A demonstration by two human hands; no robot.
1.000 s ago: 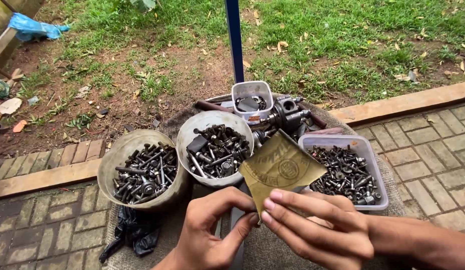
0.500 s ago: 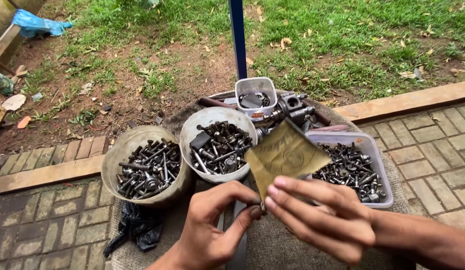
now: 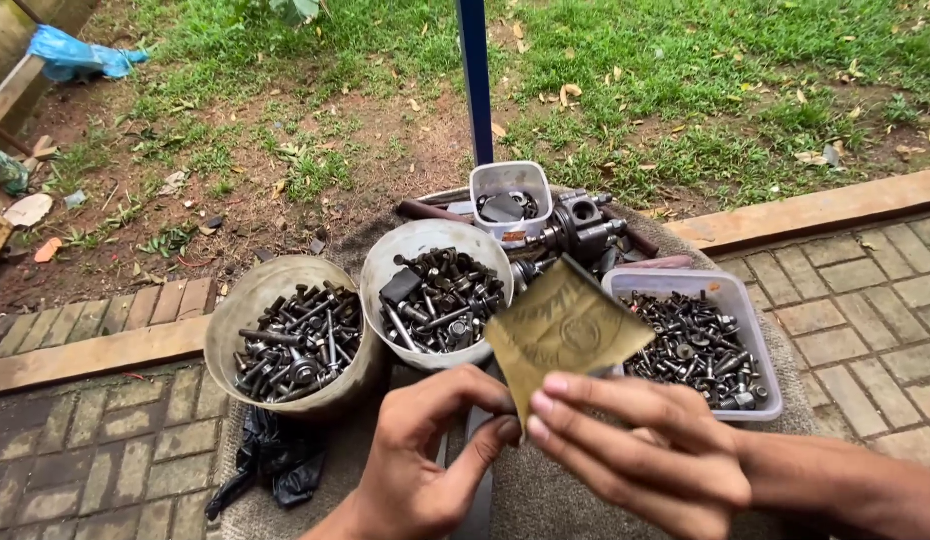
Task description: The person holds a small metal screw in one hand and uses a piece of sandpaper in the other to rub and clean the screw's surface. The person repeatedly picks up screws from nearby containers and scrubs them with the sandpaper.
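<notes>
We see both hands low centre of frame pinching a tan sandpaper sheet (image 3: 565,325). Left hand (image 3: 425,470) grips its lower corner between thumb and forefinger; right hand (image 3: 635,450) closes its fingers (image 3: 575,400) on the same lower edge. Sheet stands up above the fingers, in front of a white bowl (image 3: 425,240) of bolts. Round tin (image 3: 255,295) left, clear tub (image 3: 735,290) right.

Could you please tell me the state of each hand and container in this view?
left hand: grip pinching the brown sheet's lower corner
right hand: fingers on the same corner
brown sheet: held up, flat
round bowls: filled with bolts
rectangular tub: filled with bolts
small square tub: partly filled
</notes>
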